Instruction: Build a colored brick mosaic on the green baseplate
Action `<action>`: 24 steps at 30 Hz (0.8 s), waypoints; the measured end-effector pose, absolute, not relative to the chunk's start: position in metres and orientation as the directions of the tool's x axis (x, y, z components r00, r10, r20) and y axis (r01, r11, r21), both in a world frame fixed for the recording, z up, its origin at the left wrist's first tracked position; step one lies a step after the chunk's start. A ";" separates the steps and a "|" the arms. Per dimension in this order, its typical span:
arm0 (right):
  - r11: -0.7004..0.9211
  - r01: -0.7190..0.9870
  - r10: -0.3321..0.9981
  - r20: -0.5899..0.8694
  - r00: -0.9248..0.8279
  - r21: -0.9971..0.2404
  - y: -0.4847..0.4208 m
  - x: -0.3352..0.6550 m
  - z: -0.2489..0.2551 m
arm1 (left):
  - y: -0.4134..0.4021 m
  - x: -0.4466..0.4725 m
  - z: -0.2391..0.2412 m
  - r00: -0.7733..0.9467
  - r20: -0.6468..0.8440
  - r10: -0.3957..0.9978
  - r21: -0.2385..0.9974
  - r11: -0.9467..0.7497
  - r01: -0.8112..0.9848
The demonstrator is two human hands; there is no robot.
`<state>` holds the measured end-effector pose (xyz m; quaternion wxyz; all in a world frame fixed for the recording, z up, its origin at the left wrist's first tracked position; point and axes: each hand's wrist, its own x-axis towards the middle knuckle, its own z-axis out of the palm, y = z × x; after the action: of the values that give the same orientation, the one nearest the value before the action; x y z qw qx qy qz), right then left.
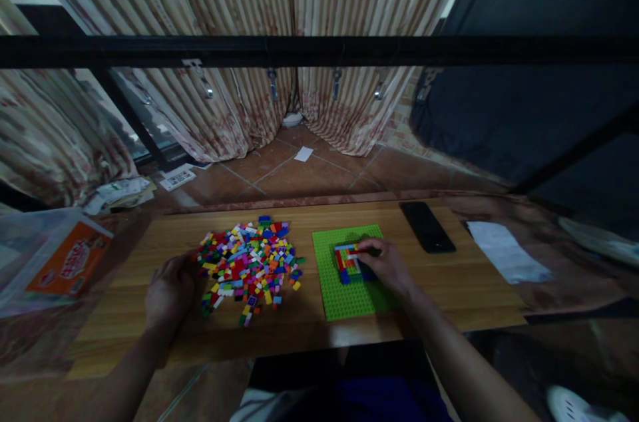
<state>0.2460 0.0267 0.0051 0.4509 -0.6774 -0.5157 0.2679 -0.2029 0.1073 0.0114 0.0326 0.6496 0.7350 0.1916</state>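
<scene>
A green baseplate (329,289) lies on the wooden table (449,282), right of centre. On it stands a small block of stacked bricks (347,262) in red, blue, yellow and green. My right hand (387,263) rests on that block's right side, fingers pinched at its top edge on a small white brick. A heap of loose coloured bricks (247,262) lies left of the plate. My left hand (170,292) rests on the table at the heap's left edge, fingers curled; whether it holds anything is hidden.
A black phone (427,227) lies behind the plate to the right. A white sheet of paper (504,250) lies further right. A clear plastic box with an orange label (64,259) sits at the far left. A black metal bar (319,50) crosses overhead.
</scene>
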 end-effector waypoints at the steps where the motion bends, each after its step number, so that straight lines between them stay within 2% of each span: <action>1: -0.060 0.441 0.937 0.102 0.335 -0.895 0.025 0.248 0.004 | 0.107 -0.203 0.012 -0.153 0.202 0.967 0.321 0.083 0.944; 6: -0.076 0.375 0.896 0.102 0.432 -0.924 0.022 0.260 0.001 | 0.108 -0.202 0.013 -0.146 0.216 0.965 0.316 0.073 0.946; 9: -0.093 0.394 0.887 0.103 0.450 -0.914 0.023 0.258 0.000 | 0.108 -0.202 0.013 -0.140 0.223 0.965 0.320 0.063 0.945; 15: -0.113 0.538 0.881 0.165 0.442 -0.836 0.026 0.237 -0.004 | 0.107 -0.201 0.015 -0.164 0.200 0.966 0.318 0.095 0.943; 20: -0.145 0.740 0.861 0.285 0.421 -0.657 0.022 0.221 -0.011 | 0.108 -0.202 0.013 -0.170 0.214 0.962 0.314 0.096 0.944; 24: -0.153 0.761 0.857 0.298 0.419 -0.630 0.021 0.219 -0.014 | 0.108 -0.203 0.011 -0.157 0.225 0.962 0.318 0.080 0.945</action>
<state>0.2193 0.0212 -0.0144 0.3708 -0.7564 -0.5350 0.0649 -0.2028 0.1079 0.0111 0.0216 0.6489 0.7344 0.1975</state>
